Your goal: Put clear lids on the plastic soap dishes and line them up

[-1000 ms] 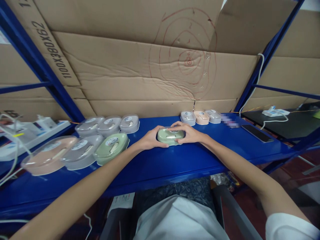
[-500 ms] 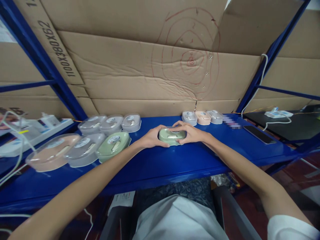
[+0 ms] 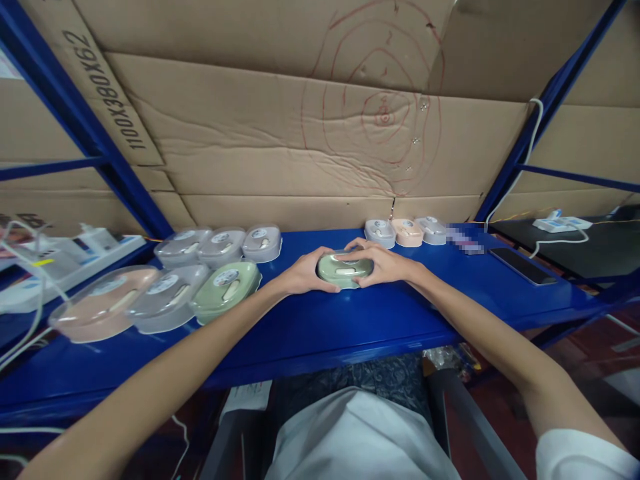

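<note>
Two hands [image 3: 306, 273] [image 3: 389, 265] around one green box [image 3: 345, 271]

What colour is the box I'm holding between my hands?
The box is pale green, best seen in the head view.

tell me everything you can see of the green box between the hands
The green box is small, oval-looking and glossy, apparently plastic, with a pale strip lying lengthwise on top. It looks closed and roughly level, near the middle of the blue table. The left hand cups one end; the right hand cups the other, its fingers hiding part of the top. Whether it rests or is slightly lifted, I can't tell.
</note>
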Available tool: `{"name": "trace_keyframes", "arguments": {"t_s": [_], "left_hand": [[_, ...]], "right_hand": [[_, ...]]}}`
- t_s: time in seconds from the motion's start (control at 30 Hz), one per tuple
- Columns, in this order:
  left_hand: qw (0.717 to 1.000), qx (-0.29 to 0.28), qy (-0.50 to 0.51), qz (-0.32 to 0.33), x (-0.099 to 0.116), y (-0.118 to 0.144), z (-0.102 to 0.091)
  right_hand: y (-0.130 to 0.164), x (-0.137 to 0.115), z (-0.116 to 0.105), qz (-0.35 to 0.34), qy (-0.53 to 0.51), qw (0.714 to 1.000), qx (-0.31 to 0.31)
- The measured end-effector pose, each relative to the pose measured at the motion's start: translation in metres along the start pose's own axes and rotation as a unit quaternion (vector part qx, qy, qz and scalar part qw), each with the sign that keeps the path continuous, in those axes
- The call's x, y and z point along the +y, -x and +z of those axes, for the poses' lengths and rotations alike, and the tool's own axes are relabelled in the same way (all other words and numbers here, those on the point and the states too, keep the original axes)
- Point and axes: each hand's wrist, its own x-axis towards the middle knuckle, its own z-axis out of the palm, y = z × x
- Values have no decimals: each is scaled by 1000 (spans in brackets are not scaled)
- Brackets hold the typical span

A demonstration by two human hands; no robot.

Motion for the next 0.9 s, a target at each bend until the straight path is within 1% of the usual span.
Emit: {"name": "trace_keyframes", "arguments": {"t_s": [0.13,0.27,0.37,0.5,0.6,0.67,0.77,0.9], "left_hand": [[1000,0,1,-2,-2,0,0],[1000,-6,1,4,-2,2,0],[1000,-11,-2,14,-2,3,0],[999,-16,-34,23,-2,4,2],[997,-13,-73,36,-4,4,2],[993,-11,-99,59,-3,5,2],[985,-9,-135,107,0,6,1],[976,-9,-157,150,6,8,2]], "right_hand": [[3,5,4,-1,-20,1000,13],[8,6,9,4,-58,998,-4],[10,4,10,-1,-66,998,-14],[11,2,10,-3,-77,997,-9],[11,5,12,-3,-110,994,4],[10,9,14,17,-142,990,16],[9,15,18,73,-183,979,43],[7,17,26,110,-188,973,75]]}}
